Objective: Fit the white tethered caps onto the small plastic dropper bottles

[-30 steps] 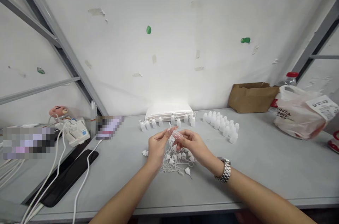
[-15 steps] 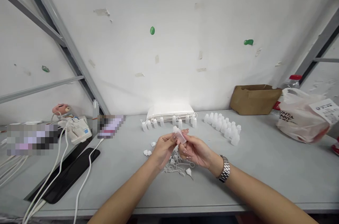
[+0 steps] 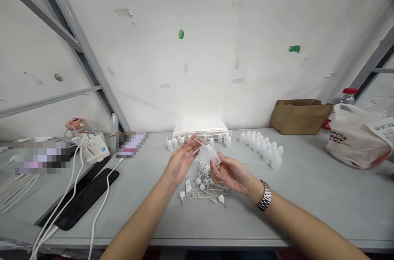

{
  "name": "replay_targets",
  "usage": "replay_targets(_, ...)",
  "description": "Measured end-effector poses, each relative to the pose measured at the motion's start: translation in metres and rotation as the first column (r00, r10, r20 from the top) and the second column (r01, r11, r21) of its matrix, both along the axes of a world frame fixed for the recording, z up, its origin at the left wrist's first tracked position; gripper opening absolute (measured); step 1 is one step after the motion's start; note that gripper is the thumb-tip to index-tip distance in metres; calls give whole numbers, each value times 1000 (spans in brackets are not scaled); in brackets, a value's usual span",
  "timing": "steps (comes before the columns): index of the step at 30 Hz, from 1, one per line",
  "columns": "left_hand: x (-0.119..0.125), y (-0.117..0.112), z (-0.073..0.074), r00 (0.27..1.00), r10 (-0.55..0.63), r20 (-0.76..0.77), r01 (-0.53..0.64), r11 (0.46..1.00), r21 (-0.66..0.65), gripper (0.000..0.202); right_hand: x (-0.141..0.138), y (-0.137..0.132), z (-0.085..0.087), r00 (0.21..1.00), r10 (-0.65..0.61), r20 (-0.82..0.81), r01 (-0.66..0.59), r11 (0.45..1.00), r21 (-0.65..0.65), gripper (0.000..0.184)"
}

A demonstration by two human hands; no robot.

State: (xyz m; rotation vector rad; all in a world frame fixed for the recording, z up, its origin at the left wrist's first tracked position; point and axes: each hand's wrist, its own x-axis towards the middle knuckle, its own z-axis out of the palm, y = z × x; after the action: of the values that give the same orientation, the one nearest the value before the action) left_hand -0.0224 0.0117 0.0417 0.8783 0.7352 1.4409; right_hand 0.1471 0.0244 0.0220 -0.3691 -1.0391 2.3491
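Observation:
My right hand (image 3: 230, 173), with a metal watch on its wrist, grips a small translucent plastic bottle (image 3: 213, 154) above the grey table (image 3: 308, 194). My left hand (image 3: 182, 158) hovers just left of the bottle with its fingers spread and nothing in them. A thin white stem of a cap (image 3: 200, 143) sticks out from the bottle's top between the two hands. Below them lies a pile of loose white caps with loop tethers (image 3: 201, 184).
Rows of small white bottles (image 3: 263, 150) stand at the right back, more (image 3: 197, 141) before a white pack (image 3: 200, 126) at the wall. A brown paper bag (image 3: 300, 116), a plastic bag (image 3: 357, 137), a water bottle (image 3: 346, 95), cables, a black phone (image 3: 83, 200) and a power strip (image 3: 92, 149) lie around.
My left hand has let go of the bottle and opened, drawing away to the left. The right hand keeps the bottle. The view has shifted slightly.

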Motion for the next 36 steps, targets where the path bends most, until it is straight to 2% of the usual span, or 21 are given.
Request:
replay_targets(2, -13, 4, 2, 978, 62, -199, -61, 998, 13, 39, -1, -1, 1, 997, -69, 40, 66, 995, 79, 33)
replay_targets(3, -21, 6, 2, 927, 105, -361, -103, 994, 25, 39, -1, -2, 2, 992, -114, 52, 106, 986, 125, 33)
replay_targets(4, -29, 7, 2, 819, 140, -557, -148, 989, 31, 38, -1, -2, 3, 986, -156, 58, 145, 975, 167, 33)
replay_targets(6, -46, 10, -2, 526, 168, -834, -228, 972, 52, 35, -1, -2, 6, 972, -224, 67, 205, 954, 218, 33)
replay_targets(8, -60, 11, -9, 279, 162, -947, -326, 943, 65, 37, 0, -1, 7, 963, -256, 82, 231, 945, 231, 33)
replay_targets(9, -65, 11, -12, 189, 134, -973, -352, 934, 61, 37, 0, -1, 8, 961, -261, 89, 235, 944, 231, 33)
replay_targets(11, -70, 10, -18, 66, 51, -997, -357, 934, 24, 33, 1, 1, 7, 960, -265, 94, 238, 944, 230, 32)
replay_targets(13, -68, 10, -23, 8, -2, -1000, -330, 944, -4, 27, 1, 1, 5, 961, -262, 90, 235, 944, 230, 32)
replay_targets(18, -59, 13, -31, 19, 9, -1000, -263, 965, 4, 11, -1, 0, 0, 964, -252, 90, 223, 943, 246, 31)
replay_targets(22, -57, 16, -31, 46, 37, -998, -263, 964, 23, 11, -2, -2, 1, 960, -260, 107, 223, 936, 273, 31)
replay_targets(26, -56, 18, -26, 110, 50, -993, -264, 964, 19, 13, -3, -4, 3, 952, -273, 141, 221, 926, 305, 33)
replay_targets(28, -51, 18, -23, 206, 60, -977, -247, 969, 8, 17, -4, -5, 4, 947, -277, 163, 214, 921, 326, 34)
replay_targets(30, -43, 16, -22, 343, 90, -935, -218, 976, 14, 21, -4, -6, 4, 949, -257, 183, 182, 920, 348, 36)
replay_targets(33, -25, 9, -22, 480, 144, -866, -140, 986, 86, 17, -4, -10, 4, 971, -143, 189, 66, 929, 364, 37)
replay_targets(34, -19, 7, -22, 523, 138, -841, -87, 990, 108, 16, -4, -11, 4, 978, -92, 190, 17, 931, 363, 37)
replay_targets(36, -9, 1, -19, 642, 59, -765, 17, 996, 91, 32, -4, -14, 4, 980, -8, 199, -64, 933, 354, 35)
